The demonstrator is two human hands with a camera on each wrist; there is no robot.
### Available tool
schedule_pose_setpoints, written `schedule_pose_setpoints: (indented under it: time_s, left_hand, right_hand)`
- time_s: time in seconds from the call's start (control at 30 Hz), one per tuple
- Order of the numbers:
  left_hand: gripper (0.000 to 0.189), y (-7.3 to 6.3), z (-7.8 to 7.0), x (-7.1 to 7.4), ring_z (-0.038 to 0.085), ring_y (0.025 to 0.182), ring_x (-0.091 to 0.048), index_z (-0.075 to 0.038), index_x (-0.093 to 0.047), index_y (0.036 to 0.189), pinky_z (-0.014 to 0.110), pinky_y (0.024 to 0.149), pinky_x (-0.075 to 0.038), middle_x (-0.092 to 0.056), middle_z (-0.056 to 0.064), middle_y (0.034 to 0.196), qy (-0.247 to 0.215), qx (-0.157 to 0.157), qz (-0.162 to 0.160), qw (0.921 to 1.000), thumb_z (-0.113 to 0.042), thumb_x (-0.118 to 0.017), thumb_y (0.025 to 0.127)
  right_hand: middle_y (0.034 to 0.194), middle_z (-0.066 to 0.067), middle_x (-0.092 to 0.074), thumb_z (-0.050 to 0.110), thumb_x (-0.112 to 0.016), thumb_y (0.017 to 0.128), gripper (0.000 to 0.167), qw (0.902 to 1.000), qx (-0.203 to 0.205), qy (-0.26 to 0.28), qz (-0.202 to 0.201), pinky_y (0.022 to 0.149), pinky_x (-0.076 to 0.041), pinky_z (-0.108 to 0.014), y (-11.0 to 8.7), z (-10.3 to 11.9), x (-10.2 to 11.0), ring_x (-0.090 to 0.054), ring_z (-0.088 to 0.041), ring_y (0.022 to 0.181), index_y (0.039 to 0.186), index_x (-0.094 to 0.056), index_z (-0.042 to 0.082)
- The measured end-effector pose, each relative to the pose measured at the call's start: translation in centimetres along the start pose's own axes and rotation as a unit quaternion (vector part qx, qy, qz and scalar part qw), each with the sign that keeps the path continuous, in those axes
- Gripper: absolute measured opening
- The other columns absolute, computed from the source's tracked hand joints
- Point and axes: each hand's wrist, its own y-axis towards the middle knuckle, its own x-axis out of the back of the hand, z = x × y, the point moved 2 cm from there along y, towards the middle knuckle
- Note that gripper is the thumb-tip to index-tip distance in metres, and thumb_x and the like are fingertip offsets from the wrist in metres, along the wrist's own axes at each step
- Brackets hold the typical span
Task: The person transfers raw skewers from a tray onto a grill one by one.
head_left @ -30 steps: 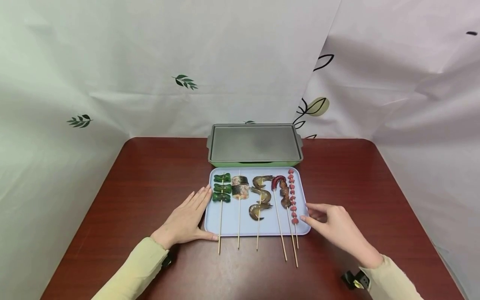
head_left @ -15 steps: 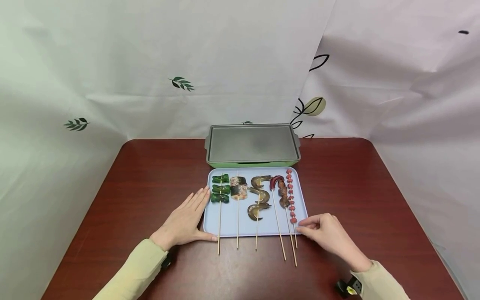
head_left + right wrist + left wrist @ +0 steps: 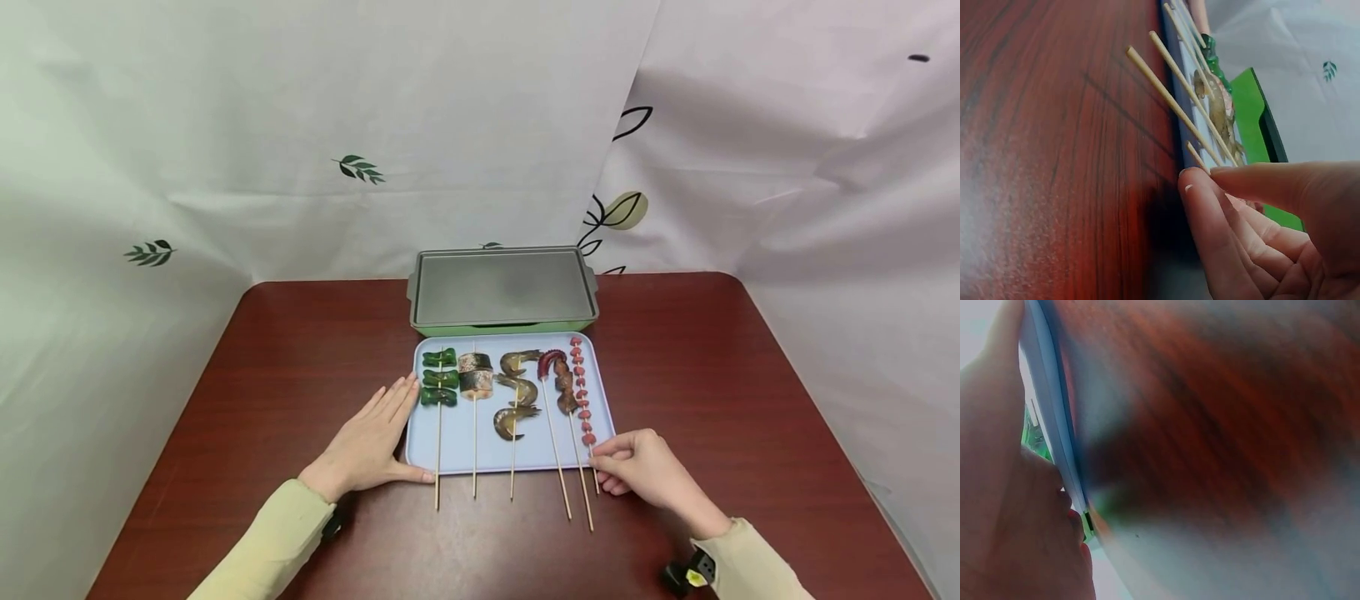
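A pale blue tray (image 3: 456,446) holds several skewers side by side, their bare sticks jutting over its near edge. My left hand (image 3: 366,442) lies along the tray's left side, fingers straight and thumb at the near left corner. At the near right corner, my right hand (image 3: 647,468) pinches the stick of the rightmost skewer, which carries small red pieces (image 3: 582,393). In the right wrist view, thumb and index finger meet at that stick's end (image 3: 1196,154). Beside it lie a brown meat skewer (image 3: 566,387) and one with a dark red tentacle (image 3: 552,357).
Farther left on the tray are a shrimp skewer (image 3: 517,392), a fish-chunk skewer (image 3: 476,377) and a green pepper skewer (image 3: 439,378). Right behind the tray stands a green griddle with a flat grey plate (image 3: 504,287). The reddish-brown table (image 3: 315,350) meets white hanging cloth (image 3: 450,125).
My right hand has moved from the tray's right edge leftward and nearer to me, onto the red-piece skewer's stick, which has turned slightly. The left hand stays put.
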Motion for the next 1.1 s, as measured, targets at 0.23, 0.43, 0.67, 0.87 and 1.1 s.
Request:
schedule_pose_setpoints:
  time_s: [0.23,0.43,0.67,0.87,1.1]
  left_hand:
    - [0.132,0.0,-0.1,0.0,0.037,0.151,-0.022,0.009,-0.025,0.157,0.05,0.121,-0.021,-0.02,0.024,0.164,-0.002,0.004,0.012,0.9999,-0.089,-0.057,0.074]
    - [0.132,0.0,-0.1,-0.1,0.035,0.151,-0.02,0.008,-0.024,0.157,0.048,0.122,-0.02,-0.019,0.022,0.165,0.001,0.009,0.023,0.9997,-0.091,-0.052,0.075]
    - [0.133,-0.1,0.0,-0.2,0.036,0.151,-0.021,0.008,-0.024,0.158,0.049,0.121,-0.02,-0.019,0.022,0.165,0.0,0.007,0.013,0.9999,-0.09,-0.055,0.074]
    - [0.13,-0.1,-0.3,0.4,0.036,0.15,-0.023,0.009,-0.026,0.157,0.05,0.121,-0.022,-0.022,0.024,0.164,0.001,0.004,0.012,0.9999,-0.088,-0.057,0.075]
    - [0.131,0.0,-0.2,0.4,0.039,0.149,-0.027,0.01,-0.029,0.155,0.052,0.119,-0.025,-0.025,0.026,0.162,-0.003,-0.006,-0.008,0.9999,-0.087,-0.061,0.074]
  right_hand:
    - [0.077,-0.019,-0.072,-0.001,-0.07,0.092,0.023,0.9981,-0.011,0.061,0.004,0.059,-0.062,-0.036,-0.3,-0.6,0.4,-0.07,-0.022,0.063,0.105,-0.067,-0.019]
    - [0.081,-0.022,-0.071,-0.004,-0.07,0.089,0.028,0.9979,0.007,0.064,-0.007,0.062,-0.062,-0.037,-0.7,-0.4,1.1,-0.071,-0.022,0.063,0.11,-0.064,-0.021]
    - [0.077,-0.019,-0.071,-0.005,-0.071,0.089,0.021,0.9988,0.043,0.023,0.001,0.059,-0.062,-0.037,-1.8,0.2,2.1,-0.069,-0.019,0.061,0.104,-0.066,-0.017]
    - [0.075,-0.017,-0.071,-0.006,-0.071,0.088,0.017,0.9968,0.08,0.001,0.004,0.057,-0.061,-0.035,-2.5,1.3,2.5,-0.067,-0.017,0.059,0.101,-0.067,-0.015]
    - [0.075,-0.02,-0.07,-0.008,-0.069,0.089,0.016,0.9934,0.111,-0.007,-0.028,0.057,-0.061,-0.034,-1.3,3.7,3.3,-0.068,-0.017,0.06,0.102,-0.066,-0.017]
